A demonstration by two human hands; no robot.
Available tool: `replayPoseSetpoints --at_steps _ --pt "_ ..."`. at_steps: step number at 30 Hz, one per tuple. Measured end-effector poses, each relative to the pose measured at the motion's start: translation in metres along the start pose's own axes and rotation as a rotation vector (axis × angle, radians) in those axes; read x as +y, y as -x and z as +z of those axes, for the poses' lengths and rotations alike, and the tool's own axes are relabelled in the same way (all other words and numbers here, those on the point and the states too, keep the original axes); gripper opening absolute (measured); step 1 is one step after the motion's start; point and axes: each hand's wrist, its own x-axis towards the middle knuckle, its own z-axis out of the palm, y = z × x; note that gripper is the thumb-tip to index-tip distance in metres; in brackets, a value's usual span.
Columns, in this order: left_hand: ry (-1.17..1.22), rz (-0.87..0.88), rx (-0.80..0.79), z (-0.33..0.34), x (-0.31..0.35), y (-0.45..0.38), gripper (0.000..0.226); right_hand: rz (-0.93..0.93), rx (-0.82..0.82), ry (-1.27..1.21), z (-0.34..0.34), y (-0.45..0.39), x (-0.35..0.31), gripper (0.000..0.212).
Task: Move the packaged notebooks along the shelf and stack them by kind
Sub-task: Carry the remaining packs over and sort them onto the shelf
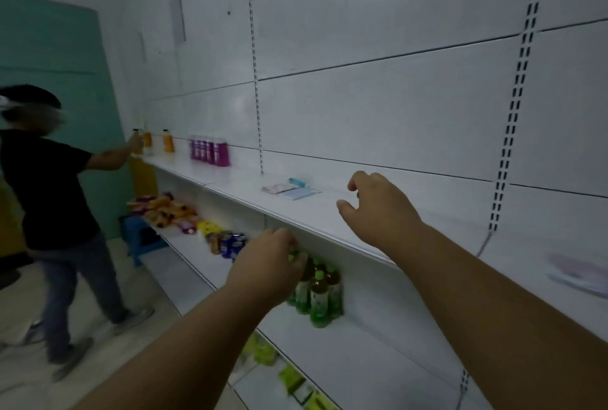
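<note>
A small group of flat packaged notebooks (291, 190) lies on the white shelf (329, 215), near the back panel and beyond my hands. Another packaged notebook (582, 273), pinkish and blurred, lies on the same shelf at the far right. My right hand (378, 208) hovers over the shelf with fingers spread and curled, holding nothing, a short way right of the first group. My left hand (271, 264) is lower, in front of the shelf's front edge, fingers loosely bent and empty.
Green bottles (317, 294) stand on the lower shelf just under my left hand, with cans (230, 243) and snack packs (164, 210) further left. Purple bottles (210, 150) and orange bottles (168, 140) stand at the far end, where a person (52, 199) in a black shirt reaches.
</note>
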Motion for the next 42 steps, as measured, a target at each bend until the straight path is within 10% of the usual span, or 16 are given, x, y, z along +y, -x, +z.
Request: replayPoseSetpoints --at_steps 16,34,42 --pt "0.019 0.026 -0.006 0.078 -0.138 -0.259 0.037 0.081 -0.074 0.085 0.180 -0.211 0.001 0.032" --pt "-0.382 0.372 -0.428 0.191 -0.152 -0.411 0.052 0.519 0.046 0.261 0.255 -0.236 0.011 0.021" --pt "0.102 0.220 -0.309 0.180 -0.153 -0.423 0.040 0.539 0.052 0.249 0.260 -0.242 0.014 0.018"
